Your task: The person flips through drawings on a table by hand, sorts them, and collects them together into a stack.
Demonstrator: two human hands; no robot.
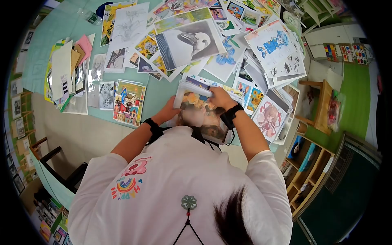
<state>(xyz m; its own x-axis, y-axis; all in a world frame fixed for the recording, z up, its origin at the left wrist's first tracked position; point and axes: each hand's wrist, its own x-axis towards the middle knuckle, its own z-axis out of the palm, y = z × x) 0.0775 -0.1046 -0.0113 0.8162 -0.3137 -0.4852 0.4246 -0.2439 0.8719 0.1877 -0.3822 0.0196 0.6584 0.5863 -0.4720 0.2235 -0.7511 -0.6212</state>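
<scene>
Close against my body, at the table's front edge, I have a stack of art prints (214,130) between both hands. Its top sheet is a painting with orange and yellow flowers, and part of it is blurred. My left hand (166,112) grips the stack's left edge. Across the upper right of the prints, my right hand (221,99) is closed with the thumb on top. The fingers under the stack are hidden. Just beyond it lies a duck drawing (192,43) on other sheets. A colourful houses picture (128,104) rests left of my left hand.
Overlapping prints cover the table's far side. A pile with a blue-haired figure drawing (270,43) stands at the right, above a pink character print (269,116). Folders and papers (63,71) lie at the left, near a clear bottle (90,16). A wooden shelf (308,167) is at lower right.
</scene>
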